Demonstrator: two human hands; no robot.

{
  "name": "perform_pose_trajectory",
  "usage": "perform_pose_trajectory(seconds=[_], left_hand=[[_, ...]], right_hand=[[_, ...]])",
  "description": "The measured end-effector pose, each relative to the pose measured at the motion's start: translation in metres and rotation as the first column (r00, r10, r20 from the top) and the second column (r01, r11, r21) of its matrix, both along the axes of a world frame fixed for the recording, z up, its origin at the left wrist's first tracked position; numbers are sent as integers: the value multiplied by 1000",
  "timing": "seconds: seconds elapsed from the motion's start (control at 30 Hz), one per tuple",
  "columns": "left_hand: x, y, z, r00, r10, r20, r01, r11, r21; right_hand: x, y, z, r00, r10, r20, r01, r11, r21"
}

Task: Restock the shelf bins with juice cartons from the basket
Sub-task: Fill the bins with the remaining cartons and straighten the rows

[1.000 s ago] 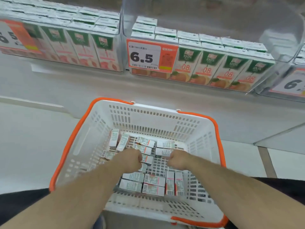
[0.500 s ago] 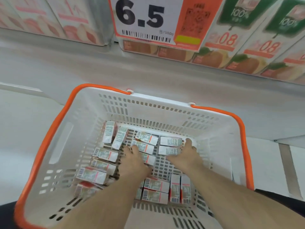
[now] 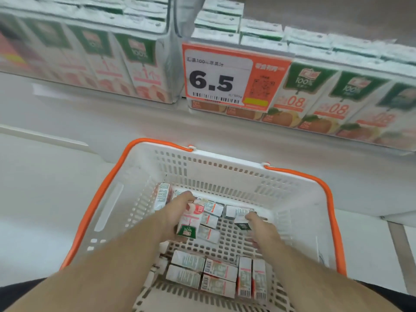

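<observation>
White plastic with orange handles, the basket (image 3: 227, 167) sat below the shelf, cartons lying flat on its floor. The left hand (image 3: 177, 212) grasped a pink carton (image 3: 190, 221) lifted above the others, its long axis running near to far, its green-labelled end pointing near; the carton lay just right of the palm, fingers curled over its far end. The right hand (image 3: 258, 230) seemed to pinch a dark-ended carton (image 3: 240, 221) at its far left, though blur left that grip uncertain. Both shelf bins (image 3: 337, 64) above stood stocked with upright cartons behind a price tag (image 3: 216, 79).
</observation>
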State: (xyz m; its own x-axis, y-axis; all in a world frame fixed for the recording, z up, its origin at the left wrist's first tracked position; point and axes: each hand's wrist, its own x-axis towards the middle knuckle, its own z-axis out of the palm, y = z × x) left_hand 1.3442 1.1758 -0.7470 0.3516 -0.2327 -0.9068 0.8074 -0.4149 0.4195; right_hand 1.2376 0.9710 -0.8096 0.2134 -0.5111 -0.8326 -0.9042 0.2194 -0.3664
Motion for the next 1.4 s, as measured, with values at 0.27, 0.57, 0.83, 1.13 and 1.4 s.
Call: perform_pose_trajectory(seconds=[0.27, 0.57, 0.83, 1.13, 1.4], left_hand=[[9, 2, 69, 992, 123, -17, -124, 960, -251], [3, 22, 159, 983, 143, 114, -90, 920, -381], [14, 41, 237, 862, 68, 503, 72, 964, -255], [16, 54, 246, 460, -357, 813, 456, 881, 128], [18, 50, 257, 245, -371, 896, 574, 800, 174]], right_hand=[[-5, 3, 94, 884, -317, 343, 156, 892, 424], [1, 33, 204, 789, -86, 608, -260, 850, 458], [8, 52, 259, 590, 23, 807, -396, 879, 265], [21, 76, 301, 510, 9, 860, -377, 901, 214], [36, 82, 315, 549, -92, 831, -343, 881, 324]])
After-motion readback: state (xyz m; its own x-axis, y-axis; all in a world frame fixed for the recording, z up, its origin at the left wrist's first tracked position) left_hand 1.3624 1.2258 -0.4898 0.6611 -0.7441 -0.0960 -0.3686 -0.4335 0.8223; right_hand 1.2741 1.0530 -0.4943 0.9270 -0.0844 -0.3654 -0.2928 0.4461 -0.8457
